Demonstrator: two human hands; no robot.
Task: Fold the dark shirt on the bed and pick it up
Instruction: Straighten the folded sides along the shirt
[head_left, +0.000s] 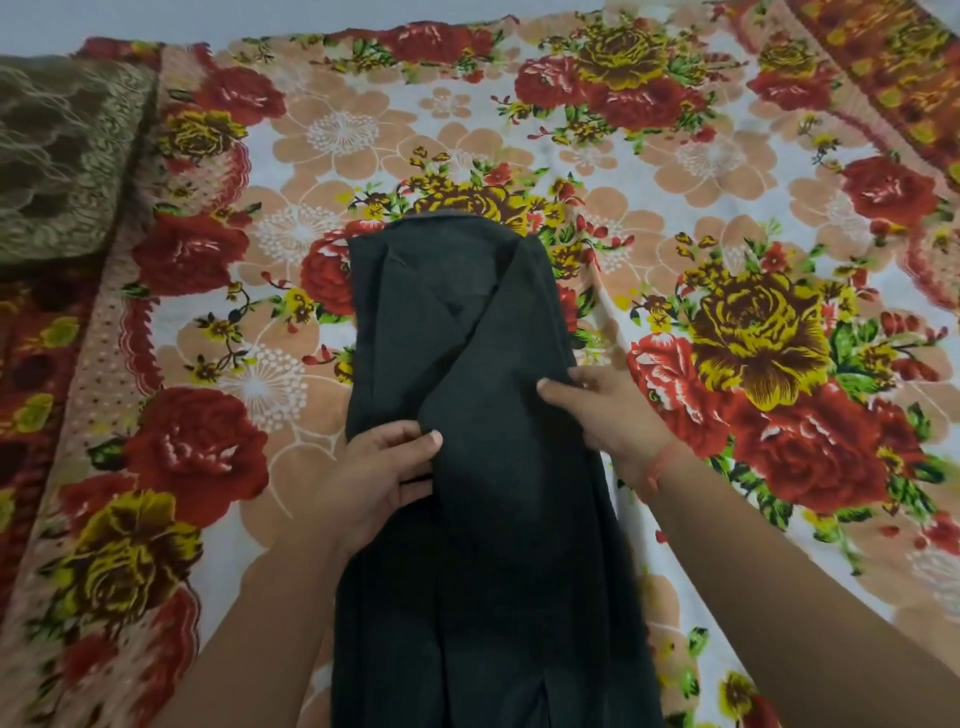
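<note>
Both hands pinch dark shirt edges

A home bedroom — a floral bedsheet and patterned pillow.

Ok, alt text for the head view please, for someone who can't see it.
Two bare hands grip a dark shirt lying lengthwise in a narrow fold on a floral bedspread: the left hand pinches its left edge, the right hand its right edge. A brown patterned cushion sits far left.
</note>
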